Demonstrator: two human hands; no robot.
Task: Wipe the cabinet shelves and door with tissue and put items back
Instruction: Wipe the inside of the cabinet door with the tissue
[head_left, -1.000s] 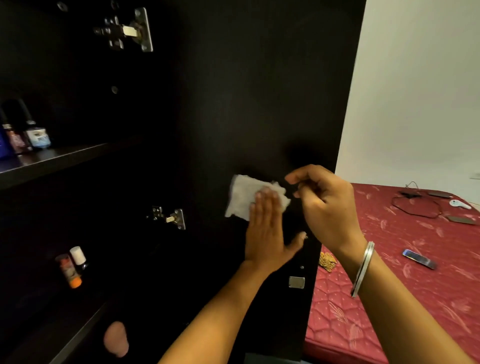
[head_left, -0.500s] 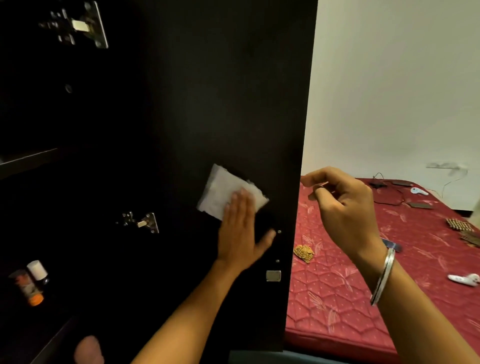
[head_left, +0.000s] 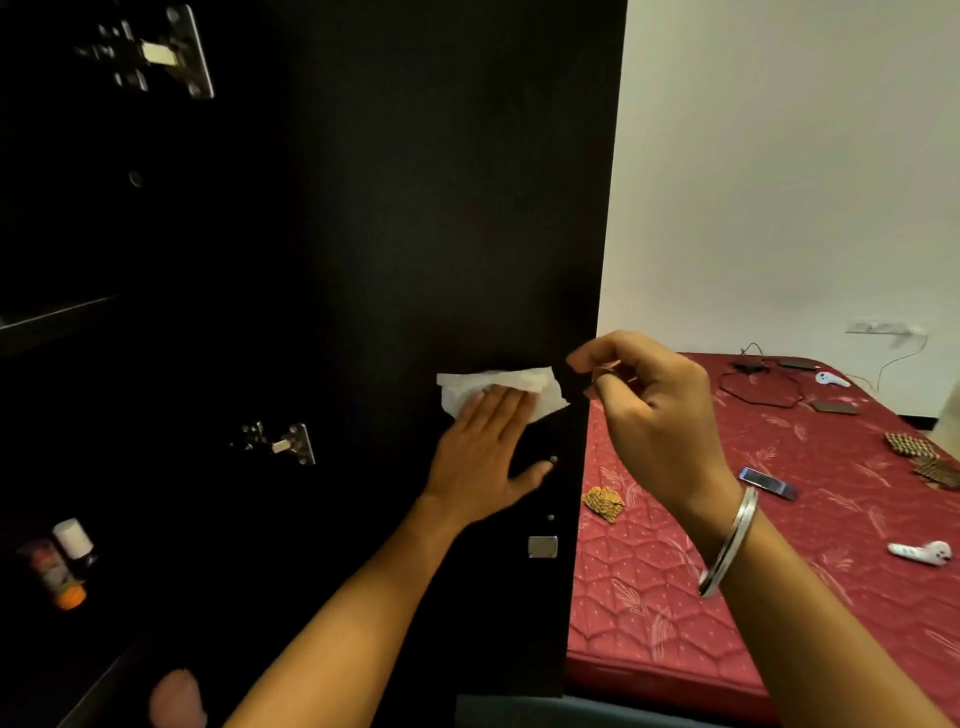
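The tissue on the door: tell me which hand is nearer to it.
Left. The left hand presses flat on the tissue against the cabinet door; the right hand is beside it at the door's edge, not touching it.

The left hand (head_left: 485, 457) lies flat with straight fingers on a white tissue (head_left: 498, 391), pressing it against the inside of the open dark cabinet door (head_left: 415, 208). The right hand (head_left: 652, 415), a metal bangle (head_left: 727, 543) on its wrist, is raised at the door's free edge with curled fingers; whether it touches the edge cannot be told. Two metal hinges (head_left: 280, 444) sit on the door's left side. Low in the cabinet stand two small bottles (head_left: 60, 564). To the right is a red bed (head_left: 727, 597) with a phone (head_left: 768, 483) and earbuds (head_left: 919, 552) on it.
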